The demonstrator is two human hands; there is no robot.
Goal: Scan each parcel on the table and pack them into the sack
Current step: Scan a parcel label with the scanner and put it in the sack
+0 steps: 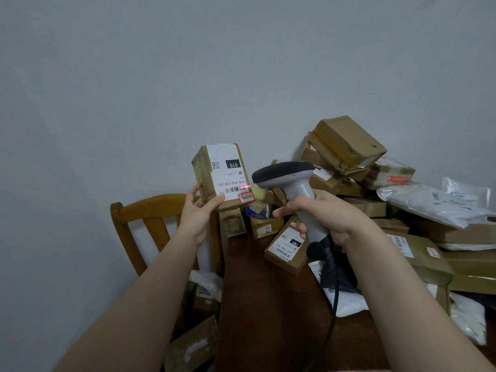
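Our left hand (197, 210) gripping raised labelled parcel (220, 175), our right hand (322, 213) curled round scanner (292, 181), red beam on barcode, parcel heap (349, 157) far right

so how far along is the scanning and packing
Done: hard to tell; some boxes lie below the table edge, possibly packed already. In hand: the left hand holds a small parcel while the right hand aims the barcode scanner, red line on its label. Left: a large pile of parcels on the table.
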